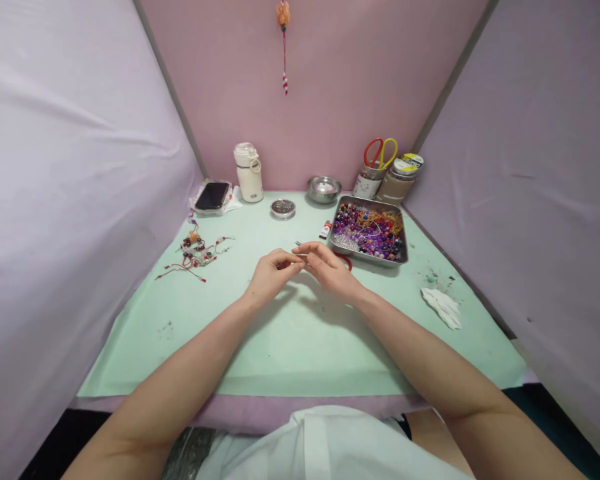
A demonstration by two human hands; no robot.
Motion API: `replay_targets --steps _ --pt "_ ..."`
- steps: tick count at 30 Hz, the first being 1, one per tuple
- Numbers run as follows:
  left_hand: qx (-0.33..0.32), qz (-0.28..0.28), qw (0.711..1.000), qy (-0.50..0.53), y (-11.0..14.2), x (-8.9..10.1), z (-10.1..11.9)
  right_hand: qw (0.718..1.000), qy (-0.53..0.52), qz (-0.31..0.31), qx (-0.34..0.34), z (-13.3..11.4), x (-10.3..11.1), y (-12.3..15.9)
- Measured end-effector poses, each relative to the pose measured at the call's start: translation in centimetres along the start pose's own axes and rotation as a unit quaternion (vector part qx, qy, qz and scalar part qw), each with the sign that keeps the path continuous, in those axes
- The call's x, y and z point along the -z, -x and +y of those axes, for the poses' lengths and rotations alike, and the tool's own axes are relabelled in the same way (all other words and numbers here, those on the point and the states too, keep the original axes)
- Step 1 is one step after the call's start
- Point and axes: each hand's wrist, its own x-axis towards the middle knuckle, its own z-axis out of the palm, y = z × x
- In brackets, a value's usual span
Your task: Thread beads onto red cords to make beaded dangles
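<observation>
My left hand [270,273] and my right hand [330,268] meet over the middle of the pale green table [290,340], fingertips pinched together. Between them is something thin, maybe a thread or needle [299,245], too small to name. A bit of red [347,261] shows under my right hand. A metal tray [336,245] of purple, red and clear beads with yellow threads sits just right of my right hand. A small red-and-white lighter [325,230] lies beside the tray.
Finished beaded strings [195,252] lie at the left. Along the back stand a phone [213,195], a white flask [249,172], a round tin [283,209], a steel bowl [324,189], and jars holding scissors [379,155]. A crumpled tissue [443,307] lies right. A tassel [283,40] hangs on the wall.
</observation>
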Motion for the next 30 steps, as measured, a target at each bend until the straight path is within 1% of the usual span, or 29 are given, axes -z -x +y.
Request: replay_targets --steps 1,3,5,7,9,11,13,15,18,23,26,30 --pt "-0.010 0.014 1.000 0.007 0.0 0.0 0.2 0.998 -0.055 -0.005 -0.018 0.1 -0.4 0.0" --pt "-0.014 0.034 0.999 0.013 0.1 -0.1 0.5 0.990 -0.132 -0.008 -0.039 0.3 -1.1 0.1" --pt "-0.008 0.046 0.999 0.017 0.2 -0.2 0.6 0.983 -0.174 0.005 -0.053 0.5 -1.4 0.1" --pt "0.000 0.053 0.998 0.027 0.2 -0.3 0.3 0.980 -0.185 0.021 -0.071 0.5 -1.4 -0.1" --pt "0.014 0.059 0.996 0.061 0.1 -0.4 -0.1 0.981 -0.167 0.038 -0.090 0.5 -1.2 -0.2" --pt "0.037 0.063 0.991 0.116 0.0 -0.6 -0.5 0.986 -0.129 0.057 -0.092 0.4 -0.9 -0.3" --pt "0.061 0.063 0.983 0.162 -0.1 -0.7 -0.7 0.992 -0.072 0.082 -0.069 0.4 -0.8 -0.3" --pt "0.082 0.059 0.979 0.179 -0.1 -0.9 -0.7 0.994 -0.008 0.106 -0.037 0.3 -0.7 -0.2" --pt "0.099 0.058 0.978 0.173 -0.1 -0.9 -0.5 0.990 0.056 0.130 -0.008 0.3 -0.7 0.0" --pt "0.101 0.055 0.979 0.170 -0.2 -0.8 -0.4 0.985 0.094 0.140 -0.014 0.1 -0.7 0.2" --pt "0.090 0.050 0.983 0.151 -0.3 -0.7 -0.8 0.985 0.097 0.144 -0.014 0.1 -0.7 0.2" --pt "0.058 0.054 0.993 0.086 -0.4 -0.4 -1.2 0.984 0.105 0.145 -0.020 0.0 -0.6 0.2"
